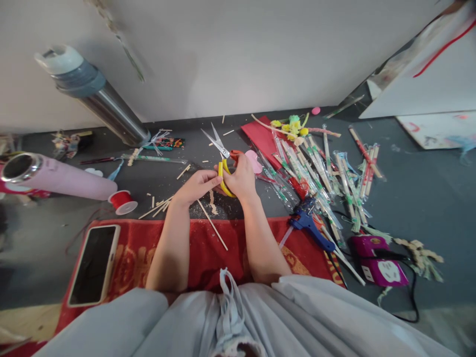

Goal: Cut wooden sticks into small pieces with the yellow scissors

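Observation:
My right hand [243,178] is closed around a pair of scissors [222,148] with yellow and orange handles. Their blades are parted and point away from me to the upper left. My left hand [199,187] is closed, its fingertips meeting beside the yellow handle; what they hold, if anything, is hidden. Just below the hands, a short knotted beige cord [212,204] shows against the dark table. A long thin wooden stick [212,224] reaches onto the red towel [208,263]. Several shorter sticks [159,207] and cut bits lie left of my left wrist.
On the left are a pink bottle [67,181], a steel flask [111,111], a red thread spool [122,202] and a phone [94,265]. On the right lie wrapped sticks [308,168], a blue glue gun [310,228] and a purple power socket [379,260] with a black cable.

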`<state>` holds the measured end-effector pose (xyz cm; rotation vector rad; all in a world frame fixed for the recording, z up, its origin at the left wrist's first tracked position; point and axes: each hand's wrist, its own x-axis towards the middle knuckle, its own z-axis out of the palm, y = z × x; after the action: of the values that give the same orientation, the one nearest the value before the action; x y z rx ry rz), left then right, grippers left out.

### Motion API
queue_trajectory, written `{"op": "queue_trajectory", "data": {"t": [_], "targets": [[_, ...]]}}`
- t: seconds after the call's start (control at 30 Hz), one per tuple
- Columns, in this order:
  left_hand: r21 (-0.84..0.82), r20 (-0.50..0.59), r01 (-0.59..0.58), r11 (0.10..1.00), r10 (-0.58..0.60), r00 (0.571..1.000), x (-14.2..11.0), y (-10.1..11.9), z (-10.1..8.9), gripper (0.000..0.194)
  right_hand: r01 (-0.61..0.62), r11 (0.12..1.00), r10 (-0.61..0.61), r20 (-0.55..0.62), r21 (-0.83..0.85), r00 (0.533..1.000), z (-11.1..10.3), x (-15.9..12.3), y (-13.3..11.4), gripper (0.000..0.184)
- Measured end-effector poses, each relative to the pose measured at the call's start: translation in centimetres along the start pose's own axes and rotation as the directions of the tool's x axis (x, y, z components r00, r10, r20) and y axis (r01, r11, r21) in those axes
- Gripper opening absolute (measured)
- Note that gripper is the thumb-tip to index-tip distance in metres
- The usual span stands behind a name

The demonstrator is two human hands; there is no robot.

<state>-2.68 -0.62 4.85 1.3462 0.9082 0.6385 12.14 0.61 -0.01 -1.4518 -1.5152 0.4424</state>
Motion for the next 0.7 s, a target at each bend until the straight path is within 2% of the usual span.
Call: {"op": "queue_trajectory", "data": {"t": [0.2, 0.53, 0.7], "targets": [[-0.054, 0.011, -0.01, 0.998, 0.011, 1.0, 0.04, -0.1, 0.02, 0.055, -0.014, 1.0, 0.014, -0.041, 0.006, 0.999, 0.31, -0.02, 0.17, 0.059], [0.044, -0.004, -0.099, 0.994, 0.099, 0.995, -0.33, 0.17, -0.31, 0.051, -0.003, 1.0, 0.003, -0.007, 0.009, 1.0, 0.6, -0.31, -0.24, 0.062], [0.06, -0.004, -0.089, 0.994, 0.09, 0.996, -0.55, 0.39, -0.39, 0.052, -0.005, 1.0, 0.005, -0.009, 0.005, 1.0, 0.59, -0.43, -0.22, 0.06]]}}
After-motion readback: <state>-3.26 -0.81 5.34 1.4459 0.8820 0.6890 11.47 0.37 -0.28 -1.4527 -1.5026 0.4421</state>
